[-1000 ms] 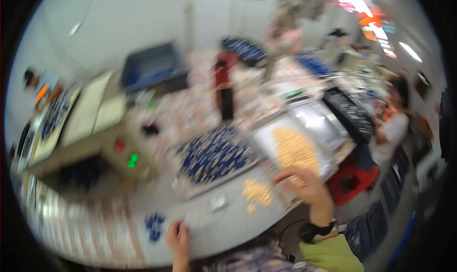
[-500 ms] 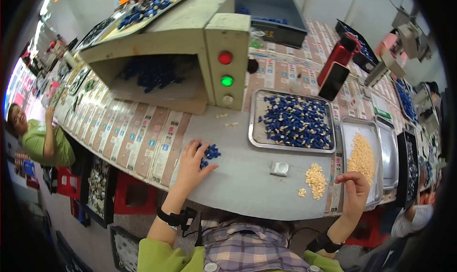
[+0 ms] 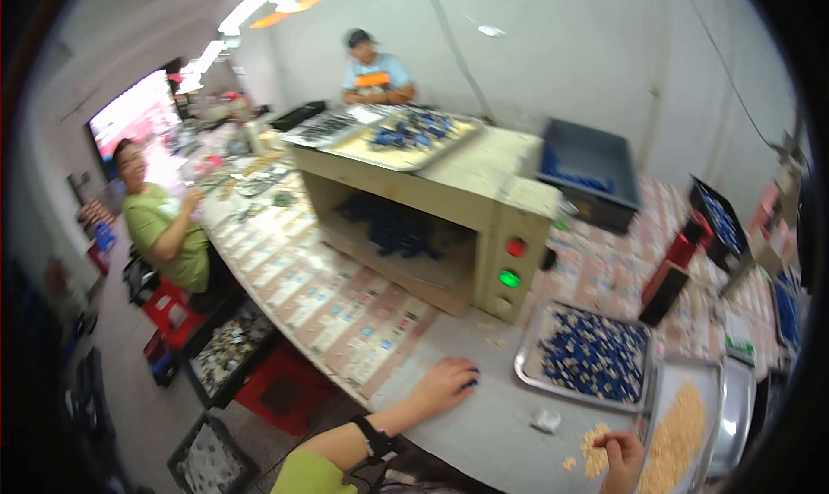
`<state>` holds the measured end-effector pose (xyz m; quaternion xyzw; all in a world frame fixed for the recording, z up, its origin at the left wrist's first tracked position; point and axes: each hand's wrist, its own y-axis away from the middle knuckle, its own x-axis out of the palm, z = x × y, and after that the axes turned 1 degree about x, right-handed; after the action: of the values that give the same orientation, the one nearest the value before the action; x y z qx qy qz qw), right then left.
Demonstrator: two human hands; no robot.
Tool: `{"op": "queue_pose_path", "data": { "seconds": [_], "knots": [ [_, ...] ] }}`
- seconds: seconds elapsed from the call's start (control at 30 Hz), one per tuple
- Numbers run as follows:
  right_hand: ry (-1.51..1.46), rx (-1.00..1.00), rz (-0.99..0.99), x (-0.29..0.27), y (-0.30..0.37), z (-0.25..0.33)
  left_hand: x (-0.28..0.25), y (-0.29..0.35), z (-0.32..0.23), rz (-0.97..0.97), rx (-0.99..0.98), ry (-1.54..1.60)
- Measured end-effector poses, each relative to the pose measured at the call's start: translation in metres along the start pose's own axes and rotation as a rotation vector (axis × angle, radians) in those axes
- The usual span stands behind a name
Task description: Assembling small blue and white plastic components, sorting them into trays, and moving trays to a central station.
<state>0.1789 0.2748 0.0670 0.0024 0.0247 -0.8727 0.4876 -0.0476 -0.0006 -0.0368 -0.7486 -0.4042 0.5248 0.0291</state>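
Observation:
My left hand (image 3: 442, 385) is low on the grey work sheet (image 3: 484, 429), fingers drawn together and curved down over some small blue pieces (image 3: 472, 380). Most of those pieces are hidden under it. My right hand (image 3: 622, 458) is pinched beside a small heap of cream-coloured chips (image 3: 594, 446); whatever is between its fingertips is too small and blurred to name. Between the hands sits a small silvery object with a round top (image 3: 545, 421). Beyond it, a metal tray (image 3: 522, 369) holds many blue pieces mixed with cream ones.
A box-shaped machine (image 3: 518, 209) with red and green lights stands ahead, blue pieces inside and trays on top. At right are a tray of chips (image 3: 682, 433), a red bottle (image 3: 686, 248) and a dark phone (image 3: 665, 291). Two people (image 3: 164, 226) (image 3: 376, 71) are across the left side.
My view has swung up and left, so everything appears shifted right and lower. My left fingers have drawn in over the blue pieces. My right hand has come to the chip heap, now pinched.

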Motion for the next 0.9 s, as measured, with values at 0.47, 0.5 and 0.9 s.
{"op": "queue_pose_path", "data": {
  "seconds": [0.47,0.5,0.9],
  "knots": [
    [0.065,0.024,0.255,-0.003,-0.013,-0.025,0.009,0.012,0.003,0.023,0.043,0.017],
    [0.066,0.025,0.254,-0.002,-0.012,-0.026,0.007,0.013,0.002,0.02,0.045,0.017],
    [0.058,0.029,0.206,0.015,0.02,0.005,-0.006,0.019,-0.012,0.049,-0.054,0.062]
  ]
}}
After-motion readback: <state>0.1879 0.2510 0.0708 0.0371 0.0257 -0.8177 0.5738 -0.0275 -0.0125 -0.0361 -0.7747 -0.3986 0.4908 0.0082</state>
